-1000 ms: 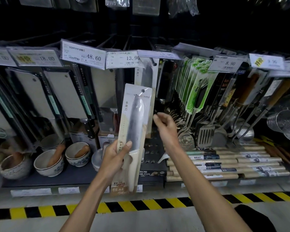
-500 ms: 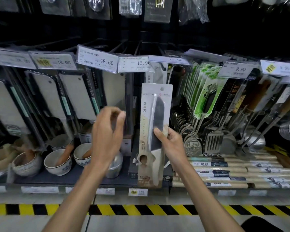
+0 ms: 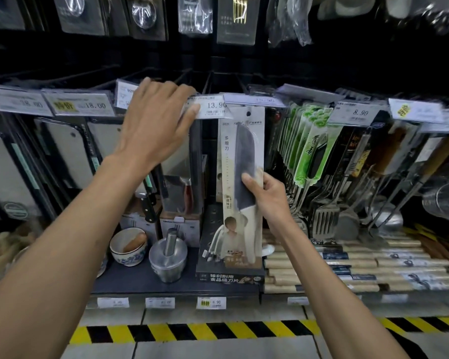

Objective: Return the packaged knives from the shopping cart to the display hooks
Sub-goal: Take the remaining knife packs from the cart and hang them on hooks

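Head: packaged knife (image 3: 240, 141) between right fingers (image 3: 247, 180)

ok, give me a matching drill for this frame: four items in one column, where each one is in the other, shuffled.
Items:
1. packaged knife
2. left hand
3. steel mortar
4. rolling pins

Places:
A. stacked lying down, low at right
B. touching the 13.90 price tag
C. gripped upright by the right hand
D. standing next to the blue-and-white bowl

Pairs: 1-C, 2-B, 3-D, 4-A
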